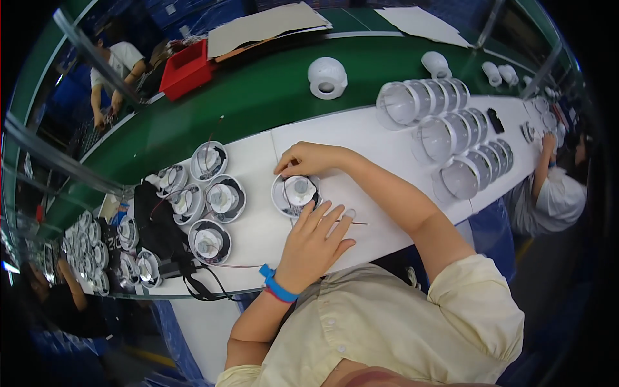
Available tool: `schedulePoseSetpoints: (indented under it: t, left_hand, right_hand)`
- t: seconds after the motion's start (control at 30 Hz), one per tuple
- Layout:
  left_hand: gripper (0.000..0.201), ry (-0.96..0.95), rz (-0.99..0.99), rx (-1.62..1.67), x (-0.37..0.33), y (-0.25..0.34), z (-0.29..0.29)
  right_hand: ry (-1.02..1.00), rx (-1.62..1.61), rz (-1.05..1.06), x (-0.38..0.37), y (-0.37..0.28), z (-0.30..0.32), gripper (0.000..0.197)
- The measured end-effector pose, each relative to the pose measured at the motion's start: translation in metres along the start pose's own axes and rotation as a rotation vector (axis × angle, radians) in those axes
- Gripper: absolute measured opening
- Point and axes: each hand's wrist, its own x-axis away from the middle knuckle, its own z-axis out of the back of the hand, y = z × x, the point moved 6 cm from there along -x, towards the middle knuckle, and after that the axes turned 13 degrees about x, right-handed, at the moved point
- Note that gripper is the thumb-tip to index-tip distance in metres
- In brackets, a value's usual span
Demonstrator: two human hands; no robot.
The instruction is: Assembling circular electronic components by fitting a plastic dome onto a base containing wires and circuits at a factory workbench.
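Observation:
A round white housing (277,201) lies on the white worktop in front of me, with a pale round part (300,188) and dark pieces inside. My right hand (311,158) bends over its far rim, thumb and fingers curled together at the edge. What exactly sits between those fingertips is partly hidden. On the near side, my left hand (314,245), wearing a blue wristband (276,284), spreads its fingers flat, with fingertips at the housing's near rim. A thin wire (358,223) sticks out to the right beyond the left fingers.
Several similar housings (224,198) stand to the left, beside a black cloth bag (151,219). Rows of clear cups (459,179) lie at the right. A white rounded shell (327,79) and a red tray (186,69) are on the green surface beyond. Other people work at both sides.

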Motion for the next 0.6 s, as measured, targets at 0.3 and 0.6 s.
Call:
schedulePoseSetpoints:
  t: [0.3,0.6]
  left_hand:
    - [0.025,-0.371,-0.113,0.019,0.016,-0.008,-0.069]
    - [0.019,0.461,0.045,0.187,-0.002,-0.050,-0.004]
  right_hand:
    - [1.229,1.485,-0.734,0.181,0.097,0.150,0.037]
    - [0.899,0.855,-0.449,0.195,0.022,0.066,0.049]
